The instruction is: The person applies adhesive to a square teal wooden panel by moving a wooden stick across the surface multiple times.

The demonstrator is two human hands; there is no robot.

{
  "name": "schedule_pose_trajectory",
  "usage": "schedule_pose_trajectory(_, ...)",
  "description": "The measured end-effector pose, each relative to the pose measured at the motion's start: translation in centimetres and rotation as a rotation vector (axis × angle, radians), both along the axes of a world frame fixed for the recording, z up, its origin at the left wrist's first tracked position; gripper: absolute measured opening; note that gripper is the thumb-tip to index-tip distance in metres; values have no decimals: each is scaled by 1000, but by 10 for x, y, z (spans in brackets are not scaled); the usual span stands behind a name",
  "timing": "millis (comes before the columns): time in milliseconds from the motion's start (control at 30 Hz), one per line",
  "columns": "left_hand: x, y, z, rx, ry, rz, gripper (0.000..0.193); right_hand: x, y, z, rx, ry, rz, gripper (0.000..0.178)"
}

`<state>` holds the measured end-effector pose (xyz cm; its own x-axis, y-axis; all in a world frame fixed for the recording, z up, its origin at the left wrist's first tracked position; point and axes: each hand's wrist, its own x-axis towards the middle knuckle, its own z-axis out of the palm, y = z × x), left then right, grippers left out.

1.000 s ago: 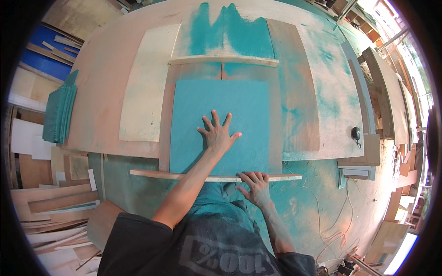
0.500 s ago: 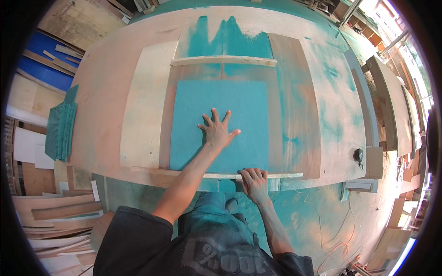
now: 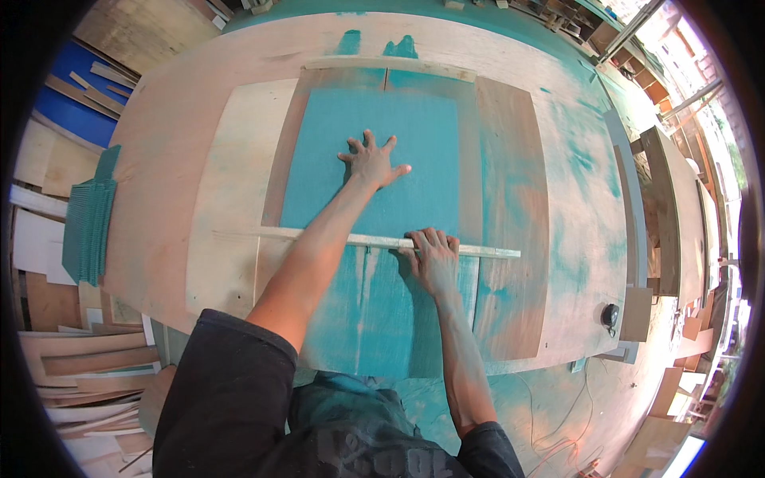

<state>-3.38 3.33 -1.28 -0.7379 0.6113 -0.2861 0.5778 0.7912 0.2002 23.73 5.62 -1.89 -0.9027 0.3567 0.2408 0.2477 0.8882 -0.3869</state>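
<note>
My left hand (image 3: 370, 166) lies on a flat teal panel (image 3: 382, 209), its fingers spread wide. Along the panel's near edge runs a long, narrow wooden strip (image 3: 366, 240). My right hand (image 3: 434, 255) has its fingers curled over that strip, right of the middle. A second pale wooden strip (image 3: 430, 72) crosses beyond the panel's far edge, with a thin dark line meeting it. The panel rests on a brownish board that shows at its sides. Part of the near strip is hidden behind my left forearm.
The large wooden table (image 3: 151, 183) is smeared with teal dust. A stack of teal pieces (image 3: 89, 227) stands at its left edge, and a small black object (image 3: 610, 315) sits near its right corner. Wood offcuts (image 3: 88, 374) pile up at lower left; a cable (image 3: 550, 422) lies on the floor at lower right.
The teal panel, both wooden strips and the board under them have slid away from me across the table. Both hands have moved forward with them, uncovering teal-dusted surface nearer my body.
</note>
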Motion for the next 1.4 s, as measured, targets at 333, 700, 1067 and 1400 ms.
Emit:
schedule_pose_trajectory(333, -122, 93, -6, -1, 18, 43, 95, -122, 94, -9, 46, -22, -8, 32)
schedule_pose_trajectory(700, -136, 106, -4, -23, 15, 46, 97, -141, 115, -24, 4, 8, -19, 36)
schedule_pose_trajectory(1067, 21, -16, 9, -80, -12, 32, 99, 20, -16, 5, -92, -55, -40, 34)
schedule_pose_trajectory(1400, 200, -153, 8, -82, -34, 10, 99, 196, -152, 18, -155, -72, -36, 34)
